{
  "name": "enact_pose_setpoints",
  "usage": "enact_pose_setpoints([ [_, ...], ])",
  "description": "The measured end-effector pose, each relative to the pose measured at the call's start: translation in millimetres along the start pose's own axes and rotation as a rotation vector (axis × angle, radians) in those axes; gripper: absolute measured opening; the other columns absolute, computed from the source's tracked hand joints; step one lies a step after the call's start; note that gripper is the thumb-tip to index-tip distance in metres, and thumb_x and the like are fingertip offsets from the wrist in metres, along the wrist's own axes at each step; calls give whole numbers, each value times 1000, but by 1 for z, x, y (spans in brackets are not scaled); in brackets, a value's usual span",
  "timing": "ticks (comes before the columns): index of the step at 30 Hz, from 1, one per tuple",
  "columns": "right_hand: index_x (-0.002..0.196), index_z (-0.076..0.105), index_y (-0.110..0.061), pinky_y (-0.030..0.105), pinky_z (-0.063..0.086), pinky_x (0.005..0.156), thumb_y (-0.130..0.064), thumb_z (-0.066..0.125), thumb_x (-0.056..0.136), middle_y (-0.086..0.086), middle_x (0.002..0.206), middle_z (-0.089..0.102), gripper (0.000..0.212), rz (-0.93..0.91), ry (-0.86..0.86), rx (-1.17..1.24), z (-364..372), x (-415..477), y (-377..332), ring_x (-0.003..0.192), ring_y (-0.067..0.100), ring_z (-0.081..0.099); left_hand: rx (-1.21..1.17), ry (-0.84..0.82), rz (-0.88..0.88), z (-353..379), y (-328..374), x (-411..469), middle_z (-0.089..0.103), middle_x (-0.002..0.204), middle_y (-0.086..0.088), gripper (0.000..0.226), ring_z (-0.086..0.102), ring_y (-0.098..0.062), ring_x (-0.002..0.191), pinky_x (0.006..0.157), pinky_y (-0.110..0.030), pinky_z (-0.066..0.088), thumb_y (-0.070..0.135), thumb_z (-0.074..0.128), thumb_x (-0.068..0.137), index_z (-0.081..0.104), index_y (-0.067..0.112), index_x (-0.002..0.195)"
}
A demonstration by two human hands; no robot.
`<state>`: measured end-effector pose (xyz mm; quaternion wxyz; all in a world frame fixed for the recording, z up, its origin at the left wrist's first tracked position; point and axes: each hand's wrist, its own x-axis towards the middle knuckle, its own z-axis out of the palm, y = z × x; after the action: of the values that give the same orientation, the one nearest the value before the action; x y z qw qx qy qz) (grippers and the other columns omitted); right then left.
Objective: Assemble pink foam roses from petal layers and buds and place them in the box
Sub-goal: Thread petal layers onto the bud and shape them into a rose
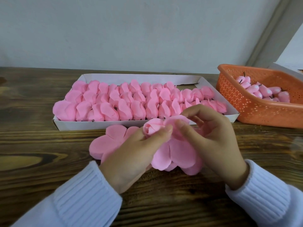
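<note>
Fingers of the left hand were closed around a pink bud, pinching it between thumb and forefinger so that its rolled tip pointed up and to the left. The right hand was half curled beside it, thumb and fingertips gripping a pink petal layer whose upper lobes wrapped against the bud while its lower lobes hung down between the two palms. How far the layer had been threaded onto the bud could not be told, since the fingers covered the join. Both wrists came out of ribbed white sleeves. Just under the hands, on the wooden counter, lay a flat stack of petal layers, partly hidden by the left hand. Behind them, touching nothing else, stood a shallow white box filled almost end to end with rows of finished pink roses, leaving only a small bare patch at its far right corner. To the right of the box, near its end, sat an orange perforated basket holding a heap of loose buds with dark stems. A pale wall rose behind the counter.
</note>
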<state>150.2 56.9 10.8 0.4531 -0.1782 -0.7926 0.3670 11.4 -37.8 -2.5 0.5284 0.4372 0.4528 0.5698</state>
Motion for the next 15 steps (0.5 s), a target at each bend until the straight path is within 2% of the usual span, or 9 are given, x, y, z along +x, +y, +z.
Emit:
enact_pose_setpoints([
  [3,80,64,-21,36,52,73,-18,70,82,-8,78,67,6,-69,25,-74,0,-1,0,76,14,64,160,-35,93,2,2,-1,71,113,3,26,63,-12,112,98,-34,47,35,49,93,69,27,110],
  [6,80,65,-22,27,49,71,-25,72,81,-10,77,67,8,-80,35,-103,0,-1,-1,74,11,63,239,-64,153,6,5,-1,71,111,5,25,62,-8,111,98,-28,46,26,50,98,65,22,117],
  [10,78,65,-24,22,47,70,-30,70,80,-10,76,67,9,-85,34,-85,0,-2,-3,74,10,63,329,-102,196,8,8,-3,71,110,6,23,63,-2,105,88,-12,46,12,50,97,62,16,116],
  [13,79,66,-24,18,45,68,-31,71,78,-11,76,67,8,-85,14,-61,-1,-2,-5,73,10,63,384,-120,183,7,6,-2,67,117,-1,28,61,-11,112,96,-27,48,14,57,94,56,18,122],
  [15,79,67,-25,17,46,68,-28,76,76,-11,76,67,10,-69,14,-64,-1,-2,-5,73,10,64,412,-135,194,7,4,-2,67,115,-1,33,62,-21,110,96,-35,49,16,59,92,54,23,124],
])
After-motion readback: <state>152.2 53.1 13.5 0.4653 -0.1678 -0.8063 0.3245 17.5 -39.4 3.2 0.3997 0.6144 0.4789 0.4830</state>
